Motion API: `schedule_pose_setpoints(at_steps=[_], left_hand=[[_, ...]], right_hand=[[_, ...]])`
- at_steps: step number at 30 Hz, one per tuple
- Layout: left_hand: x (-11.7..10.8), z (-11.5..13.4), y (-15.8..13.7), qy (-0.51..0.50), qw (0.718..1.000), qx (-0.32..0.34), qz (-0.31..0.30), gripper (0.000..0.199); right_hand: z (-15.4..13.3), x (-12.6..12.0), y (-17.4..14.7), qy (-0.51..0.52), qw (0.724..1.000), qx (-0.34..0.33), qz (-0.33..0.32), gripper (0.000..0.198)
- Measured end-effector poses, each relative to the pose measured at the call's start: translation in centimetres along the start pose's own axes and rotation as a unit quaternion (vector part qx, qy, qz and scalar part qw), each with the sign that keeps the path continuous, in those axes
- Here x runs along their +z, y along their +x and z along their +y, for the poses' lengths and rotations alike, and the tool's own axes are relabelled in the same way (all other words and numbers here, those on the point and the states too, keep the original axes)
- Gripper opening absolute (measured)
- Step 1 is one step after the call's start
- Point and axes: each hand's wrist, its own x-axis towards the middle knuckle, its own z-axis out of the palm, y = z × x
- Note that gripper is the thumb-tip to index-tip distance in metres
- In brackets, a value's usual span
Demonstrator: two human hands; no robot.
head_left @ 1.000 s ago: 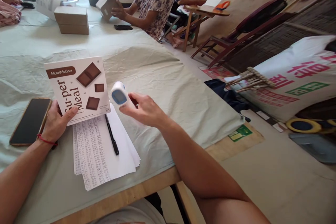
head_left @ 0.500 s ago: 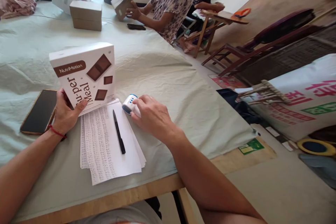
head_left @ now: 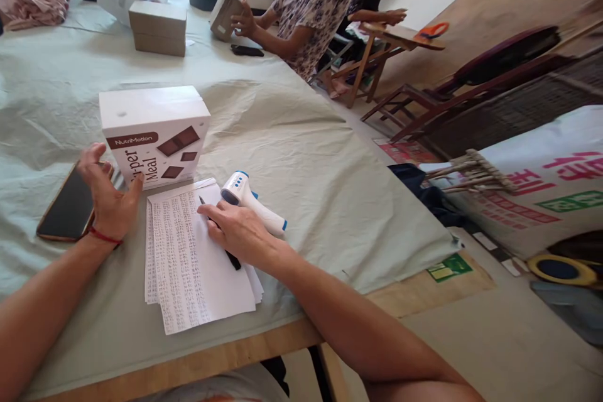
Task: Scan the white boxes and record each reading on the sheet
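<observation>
A white NutriMotion box (head_left: 179,132) with brown chocolate squares on its front stands upright on the cloth. My left hand (head_left: 109,195) is open at its lower left corner, fingers spread, the thumb at the front face. My right hand (head_left: 240,229) is closed over a black pen (head_left: 233,260) lying on a stack of handwritten paper sheets (head_left: 176,257); the pen's middle is hidden under the fingers. Just beyond that hand lies a white and blue infrared thermometer (head_left: 254,204) on its side. A dark phone (head_left: 68,207) rests beside my left hand.
A cloth-covered table (head_left: 306,157) spreads before me. Farther back are a brown carton (head_left: 159,28) and a second phone (head_left: 247,51). Across the table a person (head_left: 311,19) holds another carton (head_left: 227,11). Chairs (head_left: 471,75) and a large printed sack (head_left: 556,163) are at the right.
The box has come down from a tilt to stand upright, and my left hand has loosened from it. My right hand has left the thermometer and moved left onto the pen.
</observation>
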Motion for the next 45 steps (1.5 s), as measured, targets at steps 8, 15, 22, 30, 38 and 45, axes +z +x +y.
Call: schedule_pose_setpoints(at_steps=[8, 15, 22, 30, 38, 45], left_hand=[[1.3, 3.1, -2.9, 0.072, 0.886, 0.359, -0.285, 0.018], [1.6, 2.8, -3.3, 0.106, 0.848, 0.344, -0.389, 0.049], [1.9, 2.4, -3.4, 0.146, 0.875, 0.258, -0.382, 0.080], [1.9, 2.9, -3.6, 0.141, 0.876, 0.257, -0.384, 0.066], [2.2, 5.6, -6.7, 0.178, 0.838, 0.312, -0.412, 0.067], [3.1, 7.6, -9.9, 0.031, 0.789, 0.374, -0.486, 0.045]], right_hand=[[0.7, 0.1, -0.2, 0.056, 0.998, -0.031, 0.026, 0.030], [2.1, -0.6, -0.3, 0.168, 0.980, -0.098, 0.040, 0.044], [1.1, 1.4, 0.6, 0.445, 0.863, -0.016, 0.238, 0.024], [0.5, 1.2, 1.0, 0.567, 0.807, 0.110, 0.121, 0.024], [1.1, 1.0, 1.2, 0.534, 0.825, 0.128, 0.133, 0.018], [0.3, 1.3, 0.9, 0.540, 0.821, 0.134, 0.129, 0.024]])
